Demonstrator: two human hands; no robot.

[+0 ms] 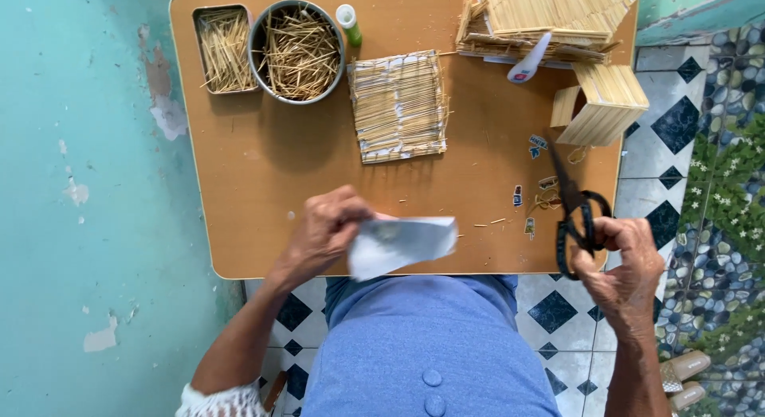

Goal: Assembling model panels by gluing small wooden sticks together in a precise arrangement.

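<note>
Two hands are at work over the near edge of the small brown table (263,162). Your left hand (323,230) pinches a pale sheet of paper (402,243) by its left end, thumb and fingers closed on it; the sheet extends to the right, just above the table's near edge and your blue garment (426,337). Your right hand (625,266) is closed through the handles of black scissors (575,214), held off the right side of the table; the blades point up and away from you and appear closed. The two hands are well apart, with the paper between them but not touching the scissors. Further back on the table, a flat mat of thin sticks (398,106) lies near the centre. A round metal bowl (297,52) and a rectangular tin (224,49), both filled with loose sticks, sit side by side at the far left corner. A green-capped glue tube (348,24) stands just right of the bowl. Stacked stick panels (546,23) occupy the far right corner, with a small stick-built box (602,105) near them at the right edge.
</note>
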